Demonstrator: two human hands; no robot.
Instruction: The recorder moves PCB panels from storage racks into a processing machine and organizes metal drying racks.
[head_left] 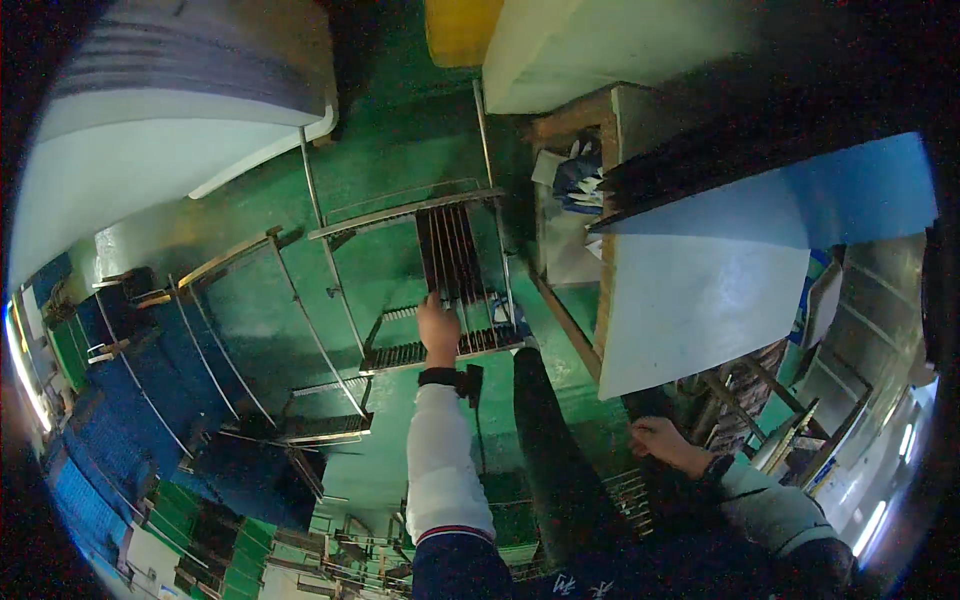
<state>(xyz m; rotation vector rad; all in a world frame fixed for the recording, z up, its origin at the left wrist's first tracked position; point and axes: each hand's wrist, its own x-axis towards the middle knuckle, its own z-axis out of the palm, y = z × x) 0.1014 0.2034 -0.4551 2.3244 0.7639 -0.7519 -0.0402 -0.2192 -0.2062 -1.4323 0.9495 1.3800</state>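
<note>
My left hand (438, 328) reaches forward over a metal rack (412, 210) with slotted rails. Its fingers are curled in at the near left corner of several dark thin panels (445, 245), which stand side by side in the rack. Whatever the fingers close on is hidden. A dark band circles that wrist, below a white sleeve. My right hand (668, 442) hangs back at the lower right, beside my dark trouser leg (555, 450). Its fingers are loosely curled, and nothing shows in them.
To the right stands a table with a pale top (710, 300); a box (570, 240) with bundled items sits beyond it. Another metal rack (320, 330) stands on the left, near blue panels (130, 410). Large white rounded housings (170, 150) rise at the far side. The floor is green.
</note>
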